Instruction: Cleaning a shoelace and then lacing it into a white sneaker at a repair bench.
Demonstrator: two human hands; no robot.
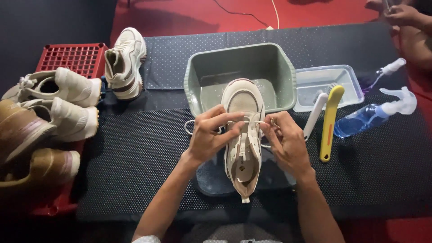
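Observation:
A cream sneaker lies toe-away on a dark mat in front of me, its toe over the rim of a green plastic basin. My left hand pinches the white shoelace at the left side of the eyelets. On the right side, my right hand grips the lace too. A loop of lace hangs out to the left of the shoe.
A matching sneaker stands at the back left beside a red crate. Several more shoes pile at the left. Right of the basin: a clear tray, white and yellow brushes, two spray bottles. Another person's hands are at the far right.

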